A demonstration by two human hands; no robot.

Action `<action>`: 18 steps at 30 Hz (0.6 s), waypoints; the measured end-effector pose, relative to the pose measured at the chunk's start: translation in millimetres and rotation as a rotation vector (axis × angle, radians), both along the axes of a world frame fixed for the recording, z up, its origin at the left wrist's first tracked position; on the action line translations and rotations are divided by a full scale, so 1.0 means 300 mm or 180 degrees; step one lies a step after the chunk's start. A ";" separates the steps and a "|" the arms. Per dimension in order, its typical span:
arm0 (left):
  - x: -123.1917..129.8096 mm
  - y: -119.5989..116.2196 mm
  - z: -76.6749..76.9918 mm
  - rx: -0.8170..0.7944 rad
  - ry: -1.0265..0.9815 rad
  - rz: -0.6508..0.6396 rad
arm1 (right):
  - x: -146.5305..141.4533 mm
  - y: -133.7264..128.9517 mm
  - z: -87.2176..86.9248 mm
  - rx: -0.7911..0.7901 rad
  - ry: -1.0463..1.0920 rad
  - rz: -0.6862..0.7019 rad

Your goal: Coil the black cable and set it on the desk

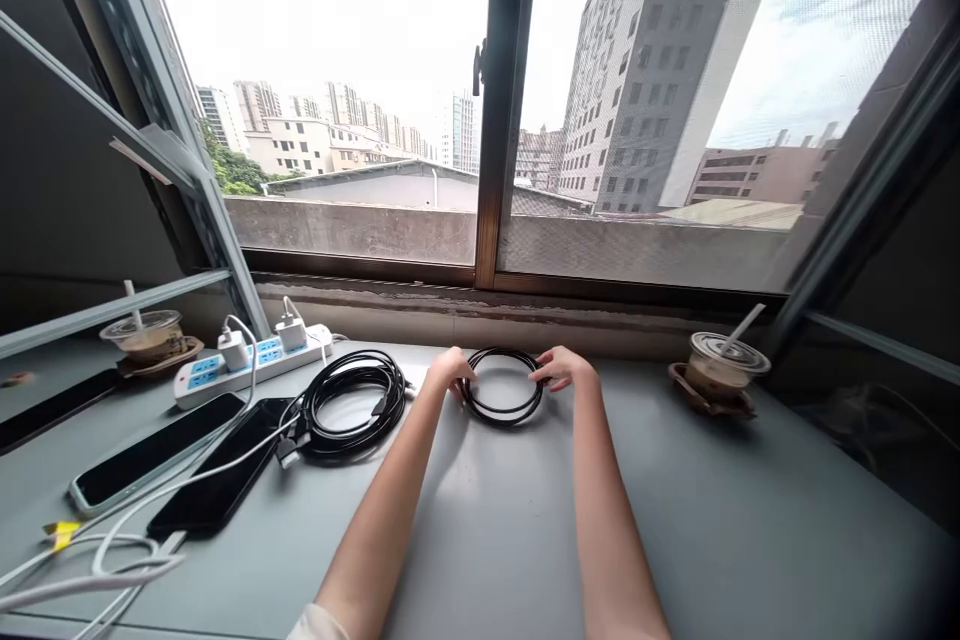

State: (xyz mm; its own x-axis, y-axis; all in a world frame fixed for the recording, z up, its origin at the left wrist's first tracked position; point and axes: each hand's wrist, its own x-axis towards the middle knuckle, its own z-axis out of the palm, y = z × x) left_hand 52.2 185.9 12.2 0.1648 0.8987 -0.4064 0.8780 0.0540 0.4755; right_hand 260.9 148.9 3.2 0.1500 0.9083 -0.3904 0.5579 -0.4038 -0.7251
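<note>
A black cable coiled into a ring lies at the far middle of the grey table, close to the window wall. My left hand grips the ring's left side, thumb and fingers closed around the strands. On the opposite side, my right hand pinches the same coil between thumb and fingers. Just left of my left hand rests a thicker bundle of black cable, with its plugs at the lower left and right side. No hand touches that bundle.
A white power strip with two chargers stands at the back left. Phones and white cables cover the left side. Drink cups stand on both sides. Metal frame posts flank the window.
</note>
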 end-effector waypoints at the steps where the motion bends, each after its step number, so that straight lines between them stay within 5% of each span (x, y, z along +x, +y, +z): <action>1: 0.003 -0.003 0.000 0.0025 0.0090 0.0009 | -0.003 0.004 -0.008 -0.0025 -0.0007 0.0018; 7: -0.022 -0.015 0.064 0.0593 0.0153 0.0273 | -0.016 -0.006 0.019 0.0132 -0.0060 0.0106; 13: -0.164 -0.026 0.185 0.1062 -0.0332 0.0554 | 0.021 -0.109 0.173 0.0652 -0.0195 0.0190; 18: -0.340 -0.025 0.206 0.1310 -0.0796 0.0699 | 0.031 -0.218 0.279 0.0966 -0.0231 0.0294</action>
State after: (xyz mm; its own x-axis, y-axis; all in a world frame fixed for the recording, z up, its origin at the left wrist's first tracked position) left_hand -49.7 178.5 74.1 0.0016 0.9999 0.0148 0.7240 -0.0114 0.6897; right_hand 270.1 83.5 87.0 0.0792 0.9927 -0.0910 0.6367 -0.1206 -0.7616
